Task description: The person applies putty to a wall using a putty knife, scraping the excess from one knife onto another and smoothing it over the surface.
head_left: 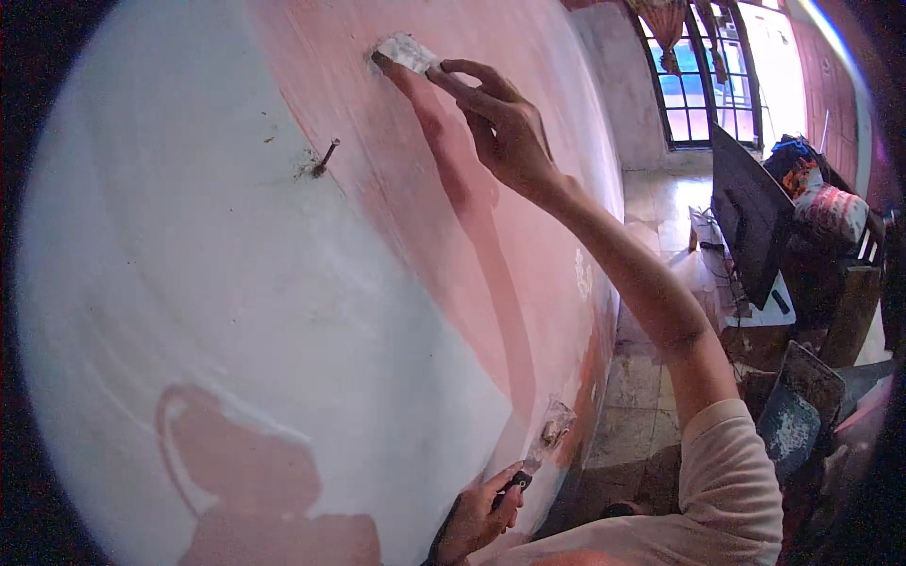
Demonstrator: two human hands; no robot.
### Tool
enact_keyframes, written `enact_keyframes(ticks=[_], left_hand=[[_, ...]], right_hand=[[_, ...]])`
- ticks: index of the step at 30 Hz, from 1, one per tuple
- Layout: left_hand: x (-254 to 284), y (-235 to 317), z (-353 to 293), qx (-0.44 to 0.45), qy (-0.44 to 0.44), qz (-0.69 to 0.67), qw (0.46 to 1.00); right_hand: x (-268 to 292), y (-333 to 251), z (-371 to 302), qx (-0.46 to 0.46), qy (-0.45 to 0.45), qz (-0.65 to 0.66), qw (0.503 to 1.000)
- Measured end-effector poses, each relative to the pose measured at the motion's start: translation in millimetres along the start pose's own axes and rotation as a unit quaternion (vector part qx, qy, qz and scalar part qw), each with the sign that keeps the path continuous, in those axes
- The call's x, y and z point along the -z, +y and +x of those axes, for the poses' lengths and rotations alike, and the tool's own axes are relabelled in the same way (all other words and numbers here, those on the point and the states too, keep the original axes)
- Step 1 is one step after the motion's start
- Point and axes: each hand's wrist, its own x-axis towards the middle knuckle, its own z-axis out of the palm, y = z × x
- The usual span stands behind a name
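High on the painted wall (217,236), my right hand (505,127) reaches up with its fingers pinched on the edge of a flat whitish piece (408,53), like a scraper smeared with filler. That piece lies against the pink part of the wall; its exact kind is hard to make out. Low down, at the bottom middle, my left hand (479,519) is closed round the black handle of a putty knife (522,483). Greyish filler (557,426) clings to its blade, which is held close to the wall.
A nail (326,158) sticks out of the wall left of my right hand. To the right stand a dark flat screen (750,212), a low white table (769,307) with cables, and stacked items. A barred window (698,85) is at the back, above a tiled floor (637,377).
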Motion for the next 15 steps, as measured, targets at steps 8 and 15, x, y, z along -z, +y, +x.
enact_keyframes(ticks=[8, 15], left_hand=[[-5.6, 7.1, 1.5, 0.082, 0.029, -0.083, 0.993], [-8.1, 23.6, -8.9, -0.069, 0.072, 0.004, 0.995]], right_hand=[[-16.8, 7.8, -3.9, -0.016, 0.031, -0.002, 0.999], [-13.0, 29.4, -5.9, -0.03, 0.033, 0.043, 0.998]])
